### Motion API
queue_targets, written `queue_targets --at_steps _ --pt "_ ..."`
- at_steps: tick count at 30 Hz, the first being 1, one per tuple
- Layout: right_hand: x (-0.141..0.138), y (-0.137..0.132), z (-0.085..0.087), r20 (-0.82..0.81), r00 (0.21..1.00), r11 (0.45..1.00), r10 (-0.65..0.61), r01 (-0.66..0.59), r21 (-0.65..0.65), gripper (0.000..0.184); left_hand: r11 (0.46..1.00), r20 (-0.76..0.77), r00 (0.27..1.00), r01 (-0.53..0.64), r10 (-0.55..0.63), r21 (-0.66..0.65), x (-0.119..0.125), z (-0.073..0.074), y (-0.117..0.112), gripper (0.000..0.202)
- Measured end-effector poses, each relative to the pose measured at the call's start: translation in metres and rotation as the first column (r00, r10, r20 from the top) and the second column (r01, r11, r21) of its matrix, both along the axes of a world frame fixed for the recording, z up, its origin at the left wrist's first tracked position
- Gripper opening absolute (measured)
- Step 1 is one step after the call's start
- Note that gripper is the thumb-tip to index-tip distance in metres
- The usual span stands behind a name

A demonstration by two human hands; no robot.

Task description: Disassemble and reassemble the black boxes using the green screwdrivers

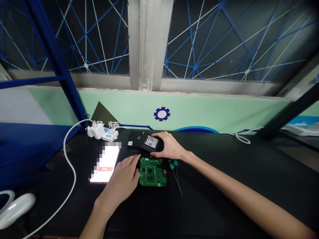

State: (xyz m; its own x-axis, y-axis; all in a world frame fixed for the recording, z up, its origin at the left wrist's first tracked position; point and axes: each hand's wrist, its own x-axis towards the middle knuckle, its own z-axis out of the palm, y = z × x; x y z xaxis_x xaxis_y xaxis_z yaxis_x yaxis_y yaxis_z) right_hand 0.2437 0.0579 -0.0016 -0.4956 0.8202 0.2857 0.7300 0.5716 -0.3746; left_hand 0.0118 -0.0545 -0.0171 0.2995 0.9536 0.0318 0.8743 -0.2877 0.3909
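Note:
My right hand (170, 146) is closed around a black plastic cover (152, 142) with a white printed label, fingers over its far edge and thumb on the near side. Part of the cover overlaps a flat black box (134, 139) with a small white sticker. Nearer to me lies a green circuit board (153, 172) with several dark chips. Beside its left edge my left hand (127, 176) rests with fingers stretched and thumb apart; whether it touches the board I cannot tell. Green-handled screwdrivers (173, 165) lie right of the board, under my right wrist.
A lit phone or tablet screen (107, 164) lies left of my left hand, partly blurred out. Behind it are a white power strip (109, 134) and plugged-in adapter (96, 131). A white cable (72, 162) curves down the left side. A blue metal frame (57, 63) rises at left.

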Motion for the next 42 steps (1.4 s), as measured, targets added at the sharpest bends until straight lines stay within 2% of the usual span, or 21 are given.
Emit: queue_targets --at_steps 4,7,14,20,30,42 --pt "0.02 -0.019 0.0 -0.059 0.994 0.996 0.091 -0.091 0.002 0.071 1.0 0.009 1.0 0.003 -0.003 -0.002 0.0 0.001 0.0 0.054" --pt "0.031 -0.032 -0.004 -0.071 0.986 0.989 0.149 -0.148 0.015 0.077 1.0 0.021 1.0 -0.003 0.003 0.008 0.001 0.0 0.001 0.053" --pt "0.032 -0.054 -0.002 0.002 0.966 0.965 0.257 -0.256 -0.059 0.084 0.999 0.056 0.998 -0.029 0.027 0.041 0.001 0.0 0.0 0.049" --pt "0.026 -0.066 0.001 0.012 0.968 0.962 0.251 -0.248 -0.118 0.083 0.993 0.1 0.992 -0.08 0.071 0.091 0.002 0.001 0.0 0.046" --pt "0.016 -0.078 0.006 0.005 0.966 0.955 0.258 -0.254 -0.155 0.069 0.99 0.124 0.991 -0.058 0.042 0.129 0.005 0.001 0.0 0.044" --pt "0.017 -0.079 0.001 -0.063 0.958 0.95 0.279 -0.285 -0.13 0.066 0.973 0.044 0.999 -0.019 0.009 0.23 0.007 0.001 0.003 0.043"
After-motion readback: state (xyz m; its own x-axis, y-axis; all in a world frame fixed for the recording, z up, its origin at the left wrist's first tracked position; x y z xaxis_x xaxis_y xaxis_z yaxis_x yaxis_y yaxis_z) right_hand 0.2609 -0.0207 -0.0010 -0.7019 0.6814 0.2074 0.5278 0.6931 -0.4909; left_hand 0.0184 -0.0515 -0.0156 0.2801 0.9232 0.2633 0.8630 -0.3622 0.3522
